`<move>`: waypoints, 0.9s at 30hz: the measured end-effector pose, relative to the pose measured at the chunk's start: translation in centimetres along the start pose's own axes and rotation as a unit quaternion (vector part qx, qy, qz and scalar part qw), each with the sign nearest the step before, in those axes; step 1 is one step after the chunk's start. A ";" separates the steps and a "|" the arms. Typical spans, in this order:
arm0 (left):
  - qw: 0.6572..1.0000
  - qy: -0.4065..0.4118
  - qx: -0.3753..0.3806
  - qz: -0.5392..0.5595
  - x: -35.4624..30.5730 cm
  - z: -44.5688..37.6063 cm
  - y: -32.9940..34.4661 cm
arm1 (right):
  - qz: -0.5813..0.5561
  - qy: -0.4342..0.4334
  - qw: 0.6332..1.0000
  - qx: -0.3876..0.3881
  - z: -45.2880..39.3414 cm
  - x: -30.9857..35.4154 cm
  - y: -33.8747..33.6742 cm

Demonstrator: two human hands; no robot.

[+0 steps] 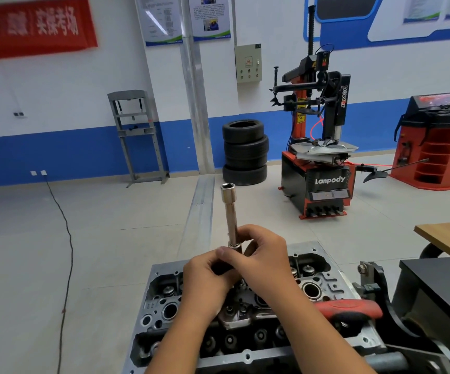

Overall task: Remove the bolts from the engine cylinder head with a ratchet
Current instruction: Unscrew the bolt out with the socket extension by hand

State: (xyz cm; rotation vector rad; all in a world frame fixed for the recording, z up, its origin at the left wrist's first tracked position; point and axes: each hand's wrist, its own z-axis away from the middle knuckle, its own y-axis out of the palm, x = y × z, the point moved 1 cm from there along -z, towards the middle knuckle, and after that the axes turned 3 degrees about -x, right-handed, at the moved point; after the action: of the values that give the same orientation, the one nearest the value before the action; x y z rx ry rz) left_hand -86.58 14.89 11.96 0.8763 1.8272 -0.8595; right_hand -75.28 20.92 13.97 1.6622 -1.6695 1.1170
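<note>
Left hand and right hand, both curled around the base of the socket extension, held above the cylinder head; long axis near-upright, open socket end up and away; step judged tool assembly; next, invert onto a bolt.

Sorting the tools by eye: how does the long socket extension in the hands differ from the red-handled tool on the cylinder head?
The socket extension is bare silver metal; the red-handled tool has a red grip. The extension stands nearly upright, gripped by the left hand and right hand; the red tool lies flat, untouched, on the cylinder head. Both are long and slim.
</note>
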 end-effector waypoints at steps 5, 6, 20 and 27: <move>0.997 -0.008 0.077 -0.013 -0.5 0.0 -0.2 | -0.021 0.009 1.000 0.006 0.1 -0.1 -0.1; 0.998 -0.003 0.068 -0.016 -0.5 0.0 -0.2 | -0.018 0.006 1.000 0.015 0.1 0.0 -0.1; 1.000 -0.009 0.015 -0.010 -0.4 0.0 -0.1 | -0.003 0.013 1.000 0.020 0.0 -0.1 -0.1; 0.997 -0.012 0.070 0.000 -0.3 0.0 -0.2 | -0.004 0.019 1.000 0.008 -0.1 -0.1 -0.2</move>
State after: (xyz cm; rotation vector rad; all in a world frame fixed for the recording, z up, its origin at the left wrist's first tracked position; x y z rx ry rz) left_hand -86.69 14.71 12.26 0.9500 1.7635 -1.0044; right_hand -75.13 21.09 13.92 1.6458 -1.6323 1.1544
